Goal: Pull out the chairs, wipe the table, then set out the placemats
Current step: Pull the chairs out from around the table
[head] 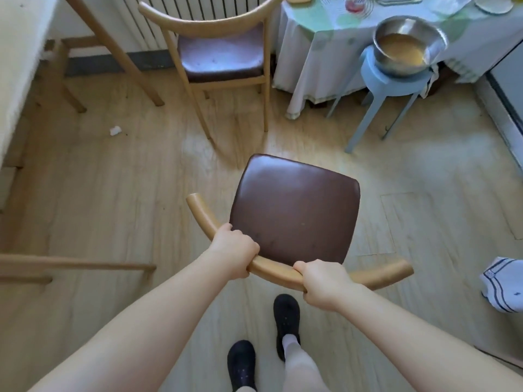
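Observation:
A wooden chair (295, 210) with a dark brown seat stands in the middle of the floor, its curved backrest toward me. My left hand (233, 251) grips the left part of the backrest and my right hand (325, 282) grips it just right of centre. A second chair (220, 52) of the same kind stands farther back near the radiator. The table (17, 66) shows as a pale edge at the far left, with its wooden legs beneath it.
A blue stool (393, 80) carrying a metal bowl (407, 46) stands at the upper right beside a small cloth-covered table (311, 46). A scrap of white paper (115, 130) lies on the floor. A white cloth item (503, 284) sits at the right edge. My feet are below the chair.

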